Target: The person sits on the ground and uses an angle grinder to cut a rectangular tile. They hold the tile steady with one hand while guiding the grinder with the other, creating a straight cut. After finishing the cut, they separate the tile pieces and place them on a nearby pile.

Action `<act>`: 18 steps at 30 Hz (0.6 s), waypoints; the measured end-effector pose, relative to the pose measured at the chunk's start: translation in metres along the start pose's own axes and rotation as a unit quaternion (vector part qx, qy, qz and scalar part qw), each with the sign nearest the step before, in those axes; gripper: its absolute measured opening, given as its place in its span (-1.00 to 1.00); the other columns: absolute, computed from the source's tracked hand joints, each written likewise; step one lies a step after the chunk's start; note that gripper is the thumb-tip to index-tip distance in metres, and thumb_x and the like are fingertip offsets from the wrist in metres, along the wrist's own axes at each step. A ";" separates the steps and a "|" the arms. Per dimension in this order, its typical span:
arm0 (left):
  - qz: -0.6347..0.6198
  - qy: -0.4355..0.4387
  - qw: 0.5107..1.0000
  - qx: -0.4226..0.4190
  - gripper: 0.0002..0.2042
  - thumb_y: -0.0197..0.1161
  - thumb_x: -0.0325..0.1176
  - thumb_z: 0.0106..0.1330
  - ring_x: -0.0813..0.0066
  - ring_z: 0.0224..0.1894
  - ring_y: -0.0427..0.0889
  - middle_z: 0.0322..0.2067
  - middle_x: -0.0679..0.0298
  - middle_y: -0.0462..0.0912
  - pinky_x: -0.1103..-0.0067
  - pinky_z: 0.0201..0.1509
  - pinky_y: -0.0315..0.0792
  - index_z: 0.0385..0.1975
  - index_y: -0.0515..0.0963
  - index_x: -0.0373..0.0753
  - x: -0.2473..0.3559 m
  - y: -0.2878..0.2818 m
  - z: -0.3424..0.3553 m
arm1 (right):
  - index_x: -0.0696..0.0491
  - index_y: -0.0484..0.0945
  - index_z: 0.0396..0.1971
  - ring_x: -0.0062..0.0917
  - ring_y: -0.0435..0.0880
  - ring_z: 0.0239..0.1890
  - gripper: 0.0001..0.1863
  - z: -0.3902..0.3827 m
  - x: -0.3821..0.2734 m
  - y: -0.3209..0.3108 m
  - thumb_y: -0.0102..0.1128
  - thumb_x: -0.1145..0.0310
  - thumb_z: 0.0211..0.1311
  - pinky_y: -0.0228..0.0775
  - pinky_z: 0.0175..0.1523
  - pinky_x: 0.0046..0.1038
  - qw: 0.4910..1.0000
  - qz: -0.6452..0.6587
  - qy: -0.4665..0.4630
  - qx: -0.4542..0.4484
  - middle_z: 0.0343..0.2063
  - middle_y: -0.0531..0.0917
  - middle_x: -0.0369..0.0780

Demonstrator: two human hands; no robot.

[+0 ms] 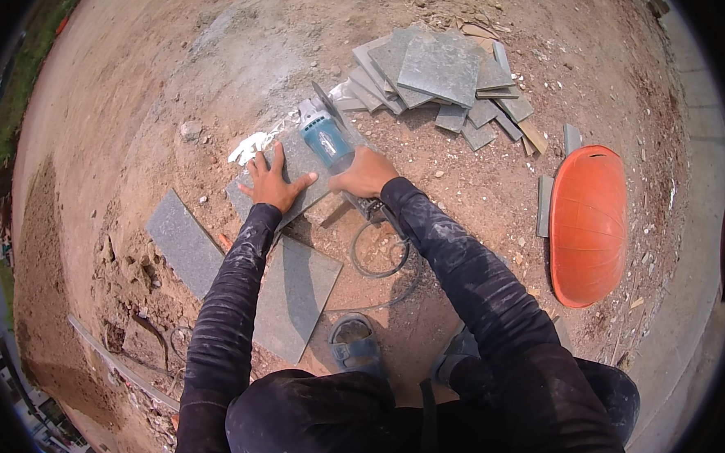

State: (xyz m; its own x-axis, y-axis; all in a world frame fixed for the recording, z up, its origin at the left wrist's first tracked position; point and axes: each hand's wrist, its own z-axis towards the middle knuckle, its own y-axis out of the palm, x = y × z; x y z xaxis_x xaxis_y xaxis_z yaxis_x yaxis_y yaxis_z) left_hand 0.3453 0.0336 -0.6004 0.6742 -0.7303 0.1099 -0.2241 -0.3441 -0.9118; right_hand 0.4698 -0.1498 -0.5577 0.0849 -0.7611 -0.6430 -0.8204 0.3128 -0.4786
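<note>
My right hand (365,174) is wrapped round the rear body of a teal angle grinder (327,137). The grinder's disc (323,100) stands on edge over the far right part of a grey stone tile (301,148); whether it touches the tile I cannot tell. On the near left part of that tile lies my left hand (275,182), palm down with its fingers spread. A dark power cord (380,274) loops on the ground below my right wrist. Closer to my feet are two more grey tiles, one on the left (185,242) and one in the middle (295,297).
A heap of stacked and broken grey tiles (440,66) lies far right of the grinder. An upturned orange basin (592,226) rests at the right, with tile strips beside it. My sandalled feet (355,345) are close to the cord. Pale dust (229,43) covers the dirt beyond.
</note>
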 end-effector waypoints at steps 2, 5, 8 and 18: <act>-0.002 0.000 1.000 0.000 0.10 0.23 0.50 -0.12 -0.22 0.45 -0.22 0.42 -0.14 -0.15 -0.32 0.29 -0.34 0.44 -0.04 0.14 0.000 0.000 0.000 | 0.34 0.50 -0.07 -0.10 0.62 -0.02 -0.13 0.001 0.001 0.001 0.43 -0.04 -0.36 0.46 0.09 -0.32 1.000 0.000 0.000 -0.002 -0.09 0.60 0.14; -0.002 -0.001 1.000 -0.002 0.10 0.23 0.50 -0.12 -0.21 0.45 -0.23 0.42 -0.14 -0.15 -0.32 0.29 -0.34 0.44 -0.04 0.14 -0.001 0.000 0.000 | 0.34 0.48 -0.05 -0.09 0.61 0.00 -0.12 0.000 0.000 0.001 0.42 -0.04 -0.36 0.44 0.10 -0.31 1.000 0.001 0.002 -0.013 -0.08 0.59 0.14; -0.002 -0.001 1.000 0.000 0.11 0.23 0.51 -0.12 -0.20 0.45 -0.23 0.42 -0.14 -0.15 -0.32 0.29 -0.35 0.44 -0.04 0.14 -0.001 0.000 0.000 | 0.36 0.48 -0.06 -0.10 0.62 -0.04 -0.13 -0.001 0.003 0.001 0.41 -0.02 -0.35 0.45 0.07 -0.32 1.000 0.003 0.001 -0.010 -0.10 0.60 0.15; -0.010 0.000 1.000 -0.002 0.12 0.22 0.52 -0.13 -0.19 0.46 -0.25 0.42 -0.13 -0.17 -0.32 0.29 -0.36 0.45 -0.06 0.14 0.000 -0.001 -0.001 | 0.33 0.48 -0.03 -0.08 0.60 0.00 -0.11 -0.003 0.004 0.001 0.41 -0.05 -0.34 0.43 0.12 -0.29 1.000 0.002 0.001 -0.007 -0.06 0.59 0.14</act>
State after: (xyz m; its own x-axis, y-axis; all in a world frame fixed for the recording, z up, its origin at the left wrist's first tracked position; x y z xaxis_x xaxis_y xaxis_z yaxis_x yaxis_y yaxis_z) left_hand 0.3450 0.0337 -0.5988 0.6790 -0.7228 0.1285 -0.2136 -0.3620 -0.9074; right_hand 0.4674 -0.1543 -0.5590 0.0802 -0.7612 -0.6436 -0.8286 0.3080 -0.4675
